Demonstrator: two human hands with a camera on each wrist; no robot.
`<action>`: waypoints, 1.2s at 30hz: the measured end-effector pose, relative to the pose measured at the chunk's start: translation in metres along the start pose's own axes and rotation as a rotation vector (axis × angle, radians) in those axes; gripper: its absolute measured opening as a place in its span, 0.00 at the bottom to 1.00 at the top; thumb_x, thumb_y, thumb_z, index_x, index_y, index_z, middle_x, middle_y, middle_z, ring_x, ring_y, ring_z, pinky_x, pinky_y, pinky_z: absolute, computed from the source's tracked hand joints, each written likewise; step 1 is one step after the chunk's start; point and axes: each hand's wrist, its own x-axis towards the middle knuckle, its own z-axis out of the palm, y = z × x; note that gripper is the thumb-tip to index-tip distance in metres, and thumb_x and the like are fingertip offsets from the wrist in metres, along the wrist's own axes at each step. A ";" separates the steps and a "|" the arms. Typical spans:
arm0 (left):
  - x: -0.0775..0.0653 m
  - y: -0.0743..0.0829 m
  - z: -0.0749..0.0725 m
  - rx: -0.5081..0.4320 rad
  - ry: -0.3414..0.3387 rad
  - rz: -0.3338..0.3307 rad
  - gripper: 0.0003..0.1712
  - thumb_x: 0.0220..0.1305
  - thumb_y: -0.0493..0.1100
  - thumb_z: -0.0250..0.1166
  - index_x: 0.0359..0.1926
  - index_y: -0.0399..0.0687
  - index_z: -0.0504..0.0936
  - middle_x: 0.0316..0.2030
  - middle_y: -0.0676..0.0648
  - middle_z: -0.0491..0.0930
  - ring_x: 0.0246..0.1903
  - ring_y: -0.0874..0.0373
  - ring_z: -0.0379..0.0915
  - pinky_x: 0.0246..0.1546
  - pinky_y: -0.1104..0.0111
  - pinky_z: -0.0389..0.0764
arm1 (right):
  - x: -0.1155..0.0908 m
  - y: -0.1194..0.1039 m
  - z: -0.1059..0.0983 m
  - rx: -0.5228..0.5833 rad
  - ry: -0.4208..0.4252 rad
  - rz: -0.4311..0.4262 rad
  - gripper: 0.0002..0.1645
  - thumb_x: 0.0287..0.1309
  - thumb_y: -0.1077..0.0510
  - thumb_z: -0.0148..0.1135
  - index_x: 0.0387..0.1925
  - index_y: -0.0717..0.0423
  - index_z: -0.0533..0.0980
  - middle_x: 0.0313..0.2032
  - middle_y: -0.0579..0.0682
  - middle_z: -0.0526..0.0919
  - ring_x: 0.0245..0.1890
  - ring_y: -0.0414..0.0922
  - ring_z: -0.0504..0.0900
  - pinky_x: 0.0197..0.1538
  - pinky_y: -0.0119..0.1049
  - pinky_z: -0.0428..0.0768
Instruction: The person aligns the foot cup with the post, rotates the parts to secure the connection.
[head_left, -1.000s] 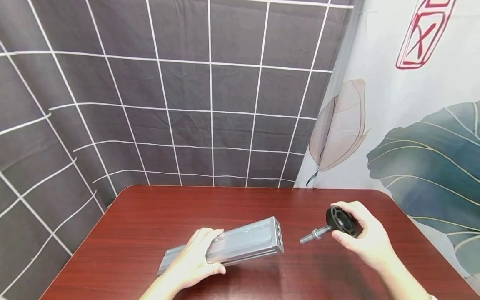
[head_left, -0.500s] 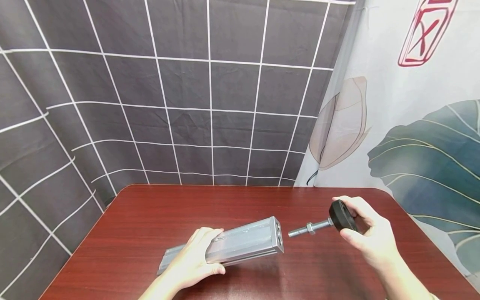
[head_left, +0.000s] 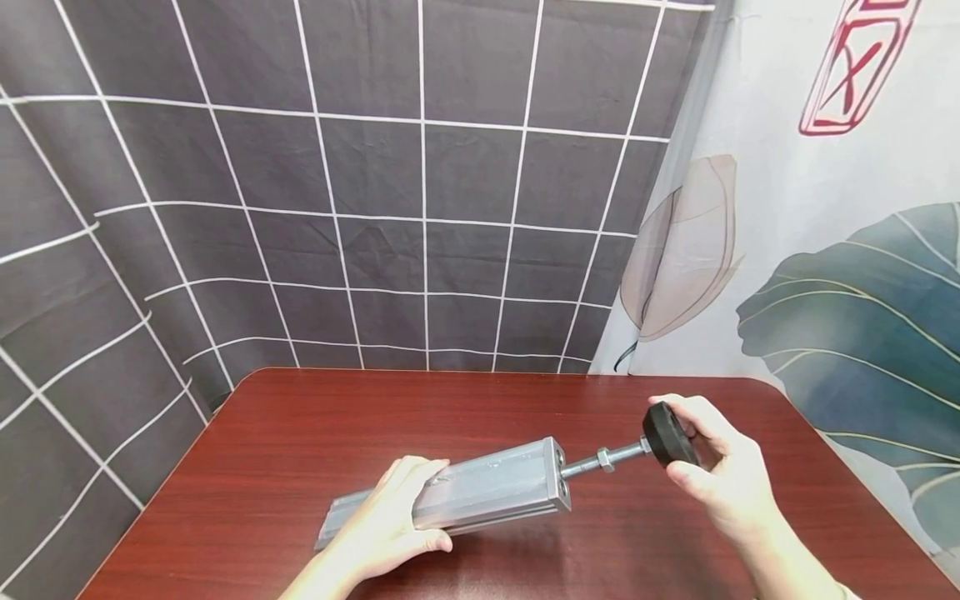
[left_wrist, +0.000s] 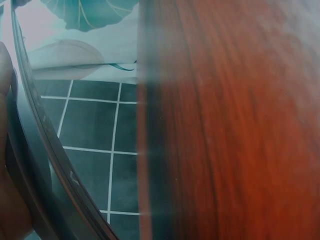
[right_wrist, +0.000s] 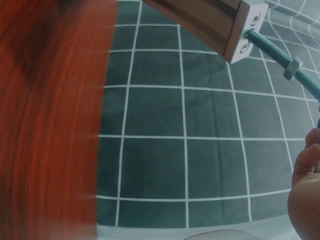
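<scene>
My left hand point(head_left: 393, 521) grips a silver aluminium profile point(head_left: 495, 483) from above, its right end tilted up off the table. An end plate point(right_wrist: 246, 31) with two screws caps that end. In my right hand point(head_left: 723, 475) is a levelling foot point(head_left: 667, 435), pinched by its black round base between fingers and thumb. The foot's threaded rod point(right_wrist: 272, 50) carries a hex nut point(right_wrist: 293, 68) midway. Its tip meets the end plate between the two screws; how deep it sits is hidden. The left wrist view shows the profile point(left_wrist: 47, 145) along its left edge.
A reddish-brown wooden table point(head_left: 337, 417) lies under both hands. Behind it hangs a dark grey curtain point(head_left: 375, 250) with white grid lines. A white curtain point(head_left: 765, 333) with leaf prints hangs at the right.
The levelling foot has swung into line with the profile and moved left with my right hand, until the rod tip reached the end plate. My left hand and the profile stay nearly still.
</scene>
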 end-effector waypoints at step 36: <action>0.000 -0.004 0.004 0.029 0.017 0.052 0.49 0.35 0.65 0.71 0.59 0.48 0.71 0.48 0.57 0.71 0.50 0.60 0.65 0.49 0.63 0.69 | 0.005 -0.030 -0.030 -0.313 -0.444 0.261 0.51 0.38 0.77 0.67 0.66 0.62 0.58 0.58 0.46 0.60 0.29 0.39 0.76 0.23 0.31 0.71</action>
